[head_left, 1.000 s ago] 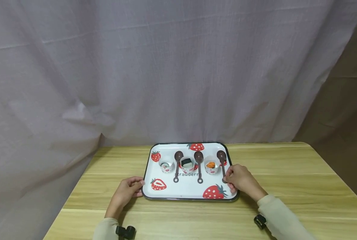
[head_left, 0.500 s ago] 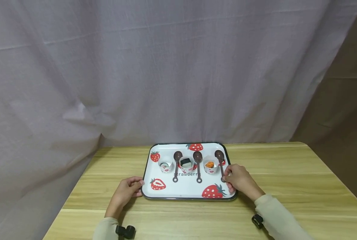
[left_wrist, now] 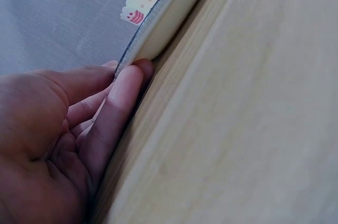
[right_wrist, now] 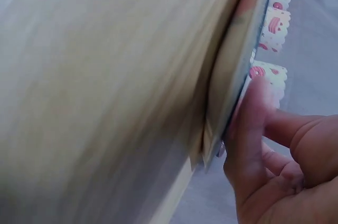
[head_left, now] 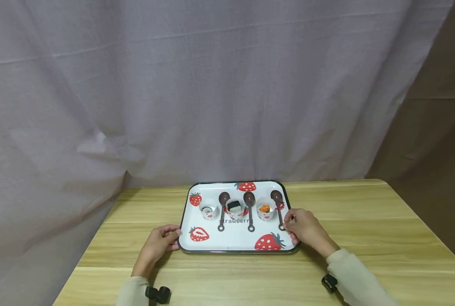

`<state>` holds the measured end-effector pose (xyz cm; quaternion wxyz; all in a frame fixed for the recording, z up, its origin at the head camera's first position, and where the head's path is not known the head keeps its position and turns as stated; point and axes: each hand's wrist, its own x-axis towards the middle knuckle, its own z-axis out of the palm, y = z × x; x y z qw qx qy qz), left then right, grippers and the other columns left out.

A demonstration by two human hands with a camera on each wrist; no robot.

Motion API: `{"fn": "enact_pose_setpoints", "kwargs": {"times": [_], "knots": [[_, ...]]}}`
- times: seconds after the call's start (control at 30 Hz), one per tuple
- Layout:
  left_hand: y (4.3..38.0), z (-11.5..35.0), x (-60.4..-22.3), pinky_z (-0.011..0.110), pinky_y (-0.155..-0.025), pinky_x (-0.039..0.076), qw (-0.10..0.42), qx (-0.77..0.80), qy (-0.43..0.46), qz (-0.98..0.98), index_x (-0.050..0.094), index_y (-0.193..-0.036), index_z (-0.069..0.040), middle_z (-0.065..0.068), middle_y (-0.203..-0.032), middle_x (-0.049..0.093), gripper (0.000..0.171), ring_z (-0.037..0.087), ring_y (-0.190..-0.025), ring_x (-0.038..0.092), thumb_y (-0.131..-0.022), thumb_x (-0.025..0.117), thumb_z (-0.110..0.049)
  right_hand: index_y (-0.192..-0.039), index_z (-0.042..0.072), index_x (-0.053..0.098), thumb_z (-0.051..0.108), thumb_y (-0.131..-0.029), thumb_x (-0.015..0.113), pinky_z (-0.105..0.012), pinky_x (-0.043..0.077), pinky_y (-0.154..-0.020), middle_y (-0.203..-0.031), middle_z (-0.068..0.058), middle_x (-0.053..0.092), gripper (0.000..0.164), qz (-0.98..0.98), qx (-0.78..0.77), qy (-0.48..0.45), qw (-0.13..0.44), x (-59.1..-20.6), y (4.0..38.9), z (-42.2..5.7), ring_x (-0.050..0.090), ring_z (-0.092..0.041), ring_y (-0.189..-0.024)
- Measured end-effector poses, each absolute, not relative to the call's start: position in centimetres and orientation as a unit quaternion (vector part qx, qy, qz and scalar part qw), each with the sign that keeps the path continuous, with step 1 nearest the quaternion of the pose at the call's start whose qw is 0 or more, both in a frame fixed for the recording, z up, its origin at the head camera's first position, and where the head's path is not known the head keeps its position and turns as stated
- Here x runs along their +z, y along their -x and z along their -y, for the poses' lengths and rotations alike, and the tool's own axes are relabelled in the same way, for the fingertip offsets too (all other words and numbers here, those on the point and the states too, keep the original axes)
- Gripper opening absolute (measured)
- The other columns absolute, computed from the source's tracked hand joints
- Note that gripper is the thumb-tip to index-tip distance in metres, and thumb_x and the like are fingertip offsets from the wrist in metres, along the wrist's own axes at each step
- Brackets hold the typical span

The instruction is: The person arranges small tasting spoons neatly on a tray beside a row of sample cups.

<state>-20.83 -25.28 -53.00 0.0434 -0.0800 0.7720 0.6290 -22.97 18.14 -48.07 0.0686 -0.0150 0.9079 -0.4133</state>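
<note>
On the wooden table lies a white strawberry-print tray (head_left: 227, 243) with a dark rim. It carries three patterned paper cups: the left cup (head_left: 209, 214) with a pale round piece, the middle cup (head_left: 236, 215) with a black-and-white piece resembling a rice ball, and the right cup (head_left: 265, 215) with an orange piece. Three brown spoons lie among them, bowls away from me. My left hand (head_left: 158, 244) grips the tray's left edge between thumb and fingers. Over the tray's right edge, my right hand (head_left: 305, 229) pinches near the handle end of the right spoon (head_left: 277, 199).
The left spoon (head_left: 224, 202) and middle spoon (head_left: 249, 202) lie beside the middle cup. Behind the table (head_left: 338, 199) hangs a grey curtain (head_left: 227, 97), close to the tray's far edge. Each sleeve carries a small black device.
The whole head view has shifted slightly. Against the tray, spoons and cups have not visibly moved. The ring at the right spoon's handle end now shows more clearly beside my right fingers.
</note>
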Motion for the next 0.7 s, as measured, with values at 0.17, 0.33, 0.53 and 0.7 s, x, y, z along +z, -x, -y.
{"fn": "enact_pose_setpoints", "kwargs": {"times": [0.17,0.33,0.53,0.7], "knots": [[21.3,25.5,-52.9,0.025,-0.067,0.066,0.039,0.627,0.082,-0.774,0.066,-0.123,0.014,0.011,-0.091,0.071,0.026,0.014,-0.075,0.069,-0.105,0.063,-0.003,-0.098,0.003,0.07,0.007,-0.097,0.071,-0.026,0.044,-0.045,-0.065,-0.005,0.061,0.005,-0.933,-0.356,0.045,0.02,-47.3,23.3,-18.6,0.054,-0.015,-0.049],[21.4,25.6,-52.7,0.025,-0.066,0.066,0.043,0.622,0.08,-0.778,0.065,-0.124,0.015,0.012,-0.092,0.071,0.028,0.014,-0.073,0.068,-0.104,0.064,-0.004,-0.097,0.006,0.073,0.013,-0.099,0.07,-0.03,0.046,-0.058,-0.082,-0.003,0.067,0.007,-0.944,-0.325,0.061,-0.021,-46.9,23.0,-19.3,0.056,-0.018,-0.068],[21.6,25.5,-51.0,0.034,-0.063,0.067,0.019,0.576,0.083,-0.813,0.067,-0.123,0.012,0.017,-0.095,0.071,0.027,0.018,-0.072,0.069,-0.104,0.064,-0.007,-0.1,0.007,0.074,0.016,-0.099,0.073,-0.051,0.058,-0.083,-0.103,-0.013,0.071,0.009,-0.937,-0.319,0.097,-0.102,-46.4,22.6,-19.9,0.066,-0.032,-0.097],[21.5,25.2,-49.6,0.036,-0.065,0.068,-0.001,0.53,0.063,-0.846,0.069,-0.12,0.009,0.02,-0.101,0.07,0.026,0.021,-0.078,0.071,-0.104,0.065,-0.01,-0.112,0.002,0.072,0.015,-0.1,0.073,-0.065,0.052,-0.101,-0.124,-0.026,0.066,0.018,-0.929,-0.331,0.101,-0.129,-45.9,22.0,-20.2,0.062,-0.046,-0.119]]}}
